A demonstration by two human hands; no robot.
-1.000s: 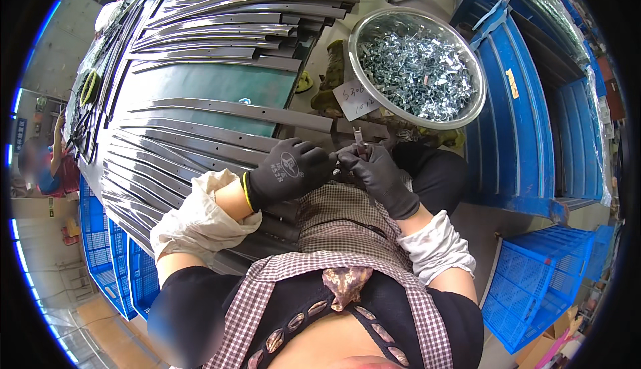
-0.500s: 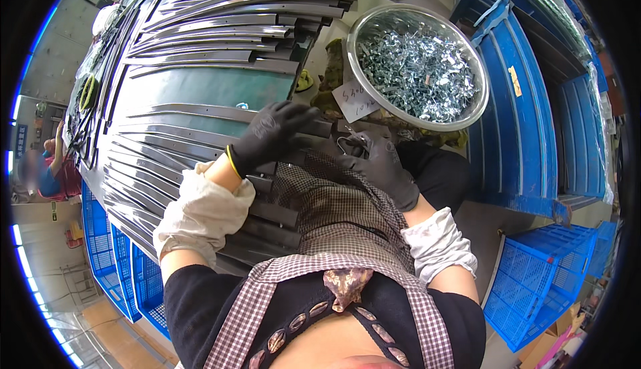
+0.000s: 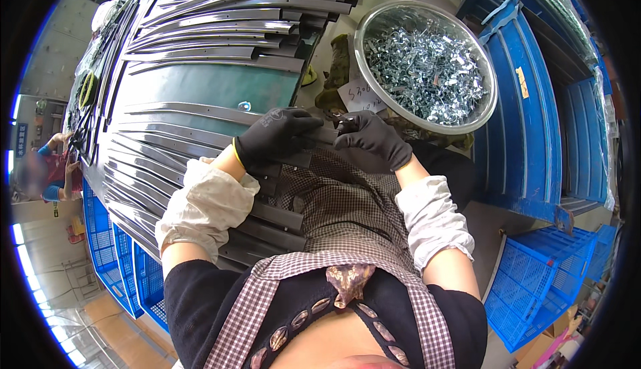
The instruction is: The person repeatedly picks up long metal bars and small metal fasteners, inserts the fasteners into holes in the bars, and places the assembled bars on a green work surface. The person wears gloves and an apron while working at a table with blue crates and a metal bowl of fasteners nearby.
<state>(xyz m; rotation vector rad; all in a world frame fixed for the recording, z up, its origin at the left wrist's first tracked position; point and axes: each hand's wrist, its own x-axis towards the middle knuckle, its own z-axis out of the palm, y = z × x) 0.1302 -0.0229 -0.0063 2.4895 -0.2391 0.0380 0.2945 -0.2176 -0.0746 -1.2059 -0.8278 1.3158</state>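
While the desk carries rows of long grey metal strips, one strip runs left to right before the person, its right end at the hands. Pressing it flat steadies the work: the left hand lies on it, fingers spread. The right hand pinches what seems a small metal clip at that end; aligning squarely would help.

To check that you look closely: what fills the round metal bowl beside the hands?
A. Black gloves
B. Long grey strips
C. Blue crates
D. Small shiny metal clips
D: the bowl is heaped with small shiny metal clips; the long grey strips lie on the table to its left, under the gloved left hand.
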